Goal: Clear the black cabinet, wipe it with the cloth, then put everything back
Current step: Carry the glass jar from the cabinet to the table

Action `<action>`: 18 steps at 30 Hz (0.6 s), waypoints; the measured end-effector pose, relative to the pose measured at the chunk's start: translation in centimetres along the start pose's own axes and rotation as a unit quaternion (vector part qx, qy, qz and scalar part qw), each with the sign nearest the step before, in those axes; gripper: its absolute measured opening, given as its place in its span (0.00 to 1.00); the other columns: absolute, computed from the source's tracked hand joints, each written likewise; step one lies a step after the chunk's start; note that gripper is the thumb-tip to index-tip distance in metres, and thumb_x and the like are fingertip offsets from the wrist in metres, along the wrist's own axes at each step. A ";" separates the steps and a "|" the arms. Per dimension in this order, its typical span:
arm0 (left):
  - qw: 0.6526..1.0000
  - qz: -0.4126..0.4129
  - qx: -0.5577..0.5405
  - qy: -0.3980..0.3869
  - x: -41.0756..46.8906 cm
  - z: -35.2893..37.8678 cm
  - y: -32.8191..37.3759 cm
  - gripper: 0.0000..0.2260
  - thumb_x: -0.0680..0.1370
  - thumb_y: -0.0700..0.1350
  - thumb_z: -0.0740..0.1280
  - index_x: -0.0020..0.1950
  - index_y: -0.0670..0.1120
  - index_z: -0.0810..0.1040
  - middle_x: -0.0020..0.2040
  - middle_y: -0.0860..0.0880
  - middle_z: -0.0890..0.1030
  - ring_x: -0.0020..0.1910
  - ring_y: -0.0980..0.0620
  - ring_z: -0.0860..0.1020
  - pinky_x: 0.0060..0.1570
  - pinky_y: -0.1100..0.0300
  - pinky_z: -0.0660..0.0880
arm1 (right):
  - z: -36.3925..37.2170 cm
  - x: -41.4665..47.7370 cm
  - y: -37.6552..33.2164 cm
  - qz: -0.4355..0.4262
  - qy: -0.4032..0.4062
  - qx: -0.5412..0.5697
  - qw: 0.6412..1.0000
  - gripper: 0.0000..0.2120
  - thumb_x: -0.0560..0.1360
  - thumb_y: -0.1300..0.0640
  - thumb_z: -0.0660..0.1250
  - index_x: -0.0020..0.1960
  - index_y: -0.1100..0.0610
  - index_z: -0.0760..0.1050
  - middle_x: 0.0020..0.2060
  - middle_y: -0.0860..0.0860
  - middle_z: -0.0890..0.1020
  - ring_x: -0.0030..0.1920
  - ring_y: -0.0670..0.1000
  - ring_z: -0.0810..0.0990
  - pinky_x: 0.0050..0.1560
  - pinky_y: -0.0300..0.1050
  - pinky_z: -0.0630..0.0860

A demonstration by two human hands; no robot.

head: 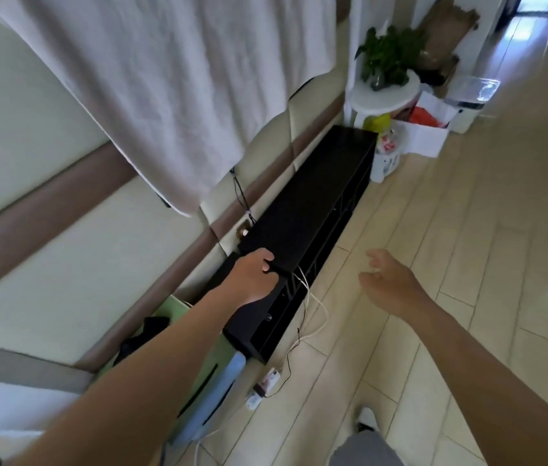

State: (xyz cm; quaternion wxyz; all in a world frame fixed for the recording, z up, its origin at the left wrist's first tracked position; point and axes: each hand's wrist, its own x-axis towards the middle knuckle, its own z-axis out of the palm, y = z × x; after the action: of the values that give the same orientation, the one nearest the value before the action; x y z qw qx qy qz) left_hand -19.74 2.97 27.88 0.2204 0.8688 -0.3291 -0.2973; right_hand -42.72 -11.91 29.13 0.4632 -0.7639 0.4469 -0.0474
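Note:
The long, low black cabinet runs along the padded wall, and nothing shows on its top. My left hand is at the cabinet's near end, with its fingers curled round the edge of the top panel. My right hand hovers over the floor tiles in front of the cabinet, fingers spread and relaxed, holding nothing. No wiping cloth is in either hand.
White cables hang from the cabinet's front down to a power strip on the floor. A green and blue flat object leans by the near end. Past the far end are a plant on a white stool, a white box and a bin. A white sheet hangs on the wall.

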 end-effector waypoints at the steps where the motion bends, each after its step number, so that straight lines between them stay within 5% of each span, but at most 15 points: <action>1: 1.000 -0.010 0.002 0.003 1.5 0.8 1.1 0.19 0.81 0.45 0.64 0.72 0.50 0.70 0.62 0.49 0.75 0.54 0.50 0.75 0.51 0.61 0.70 | -1.0 1.8 0.6 -0.003 -0.008 0.001 1.000 0.27 0.80 0.54 0.61 0.78 0.50 0.61 0.75 0.50 0.69 0.65 0.50 0.74 0.61 0.45 0.72; 5: 0.998 -0.052 0.015 -0.007 4.9 3.5 4.2 0.19 0.80 0.44 0.64 0.72 0.49 0.70 0.62 0.49 0.75 0.49 0.53 0.75 0.41 0.65 0.69 | -3.2 6.9 2.4 -0.016 -0.061 -0.016 0.998 0.27 0.80 0.54 0.61 0.78 0.51 0.60 0.74 0.50 0.69 0.67 0.50 0.72 0.64 0.49 0.72; 10: 0.997 -0.078 0.025 0.005 6.3 3.7 5.3 0.20 0.79 0.43 0.65 0.71 0.47 0.70 0.61 0.47 0.76 0.55 0.49 0.76 0.53 0.59 0.72 | -4.5 10.0 1.8 -0.032 -0.119 -0.023 0.992 0.28 0.80 0.54 0.61 0.79 0.51 0.59 0.71 0.50 0.70 0.62 0.49 0.73 0.63 0.47 0.72; 13: 0.996 -0.086 0.024 0.013 6.8 3.1 5.4 0.19 0.79 0.44 0.65 0.71 0.47 0.71 0.59 0.49 0.76 0.56 0.48 0.77 0.54 0.57 0.74 | -4.8 10.9 1.3 -0.030 -0.116 -0.021 0.993 0.27 0.80 0.54 0.61 0.78 0.50 0.60 0.70 0.50 0.71 0.66 0.50 0.72 0.65 0.48 0.72; 16: 0.996 -0.087 0.023 0.022 6.6 2.5 4.9 0.19 0.79 0.43 0.65 0.71 0.47 0.71 0.58 0.49 0.76 0.56 0.48 0.76 0.54 0.58 0.73 | -4.9 10.5 1.0 -0.024 -0.115 -0.029 0.993 0.27 0.80 0.54 0.61 0.78 0.51 0.60 0.59 0.49 0.75 0.57 0.48 0.75 0.55 0.42 0.71; 18: 0.996 -0.084 0.014 0.030 6.3 2.0 4.3 0.19 0.79 0.44 0.64 0.71 0.47 0.71 0.58 0.49 0.76 0.56 0.48 0.76 0.53 0.58 0.72 | -4.9 9.9 0.6 -0.023 -0.112 -0.038 0.993 0.27 0.80 0.54 0.61 0.78 0.51 0.60 0.64 0.51 0.75 0.61 0.51 0.76 0.54 0.42 0.72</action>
State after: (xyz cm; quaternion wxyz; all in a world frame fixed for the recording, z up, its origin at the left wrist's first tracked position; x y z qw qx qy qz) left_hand -19.12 -4.72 26.59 0.1927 0.9049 -0.2520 -0.2838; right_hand -39.61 -22.48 28.07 0.4802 -0.7914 0.3757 0.0450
